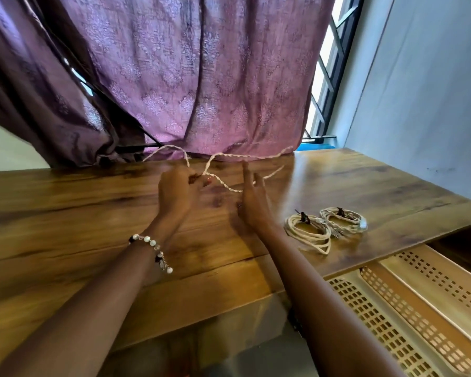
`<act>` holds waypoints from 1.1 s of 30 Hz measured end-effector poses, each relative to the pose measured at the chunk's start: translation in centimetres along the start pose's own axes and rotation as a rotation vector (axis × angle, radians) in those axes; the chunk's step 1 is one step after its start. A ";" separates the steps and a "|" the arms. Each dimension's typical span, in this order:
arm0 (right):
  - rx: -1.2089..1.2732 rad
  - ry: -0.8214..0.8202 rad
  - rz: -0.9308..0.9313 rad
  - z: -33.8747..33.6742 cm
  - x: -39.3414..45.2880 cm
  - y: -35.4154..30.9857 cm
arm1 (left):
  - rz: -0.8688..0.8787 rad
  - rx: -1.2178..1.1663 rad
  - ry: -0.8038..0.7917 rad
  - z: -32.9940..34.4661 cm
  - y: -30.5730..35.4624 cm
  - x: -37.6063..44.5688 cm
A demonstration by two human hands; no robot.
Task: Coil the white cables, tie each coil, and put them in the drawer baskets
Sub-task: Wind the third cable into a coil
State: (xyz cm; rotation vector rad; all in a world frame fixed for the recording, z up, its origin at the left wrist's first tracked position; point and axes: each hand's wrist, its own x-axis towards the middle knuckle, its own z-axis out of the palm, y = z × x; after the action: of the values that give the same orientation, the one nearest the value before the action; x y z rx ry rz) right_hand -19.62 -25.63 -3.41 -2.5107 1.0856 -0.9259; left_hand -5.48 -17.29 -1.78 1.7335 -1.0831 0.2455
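Note:
A loose white braided cable point(259, 157) runs along the far edge of the wooden table point(65, 213), looping back toward me. My left hand point(178, 193) pinches this cable between thumb and fingers near its middle. My right hand point(253, 198) is beside it with fingers spread; the cable passes by its fingertips, touching or just behind them. Two tied white coils lie on the table to the right: the nearer coil point(309, 232) and the farther coil point(343, 219), each bound with a dark tie. Beige perforated drawer baskets point(408, 308) stand pulled out below the table's right edge.
A purple patterned curtain point(201, 77) hangs right behind the table's far edge. A window with dark bars point(326, 77) and a pale wall point(424, 91) are at the right. A beaded bracelet point(154, 250) sits on my left wrist.

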 end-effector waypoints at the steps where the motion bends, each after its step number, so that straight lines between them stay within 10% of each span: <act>1: 0.038 0.087 -0.027 0.4 0.5 -0.6 | -0.008 -0.126 -0.020 -1.0 0.1 0.1; 11: -0.112 0.300 -0.341 4.2 4.4 -9.3 | -0.277 -0.982 -0.161 -12.7 -5.5 2.5; 18: 0.039 0.185 -0.673 6.9 4.7 -13.8 | -0.076 -1.859 -0.643 -19.1 -9.2 3.6; 25: -0.233 -0.117 -0.717 10.1 2.4 -14.9 | -0.227 -1.657 -0.124 -18.3 -11.4 2.8; 33: -0.414 -0.163 -1.083 8.7 0.4 -15.9 | -0.418 -1.314 -0.020 -16.8 -10.2 2.6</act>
State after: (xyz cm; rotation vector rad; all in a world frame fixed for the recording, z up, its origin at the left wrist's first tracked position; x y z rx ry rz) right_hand -4.89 -15.15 -2.60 -3.4587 -0.2800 -0.6873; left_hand 9.00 -4.04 0.65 0.6997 -0.5799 -0.6323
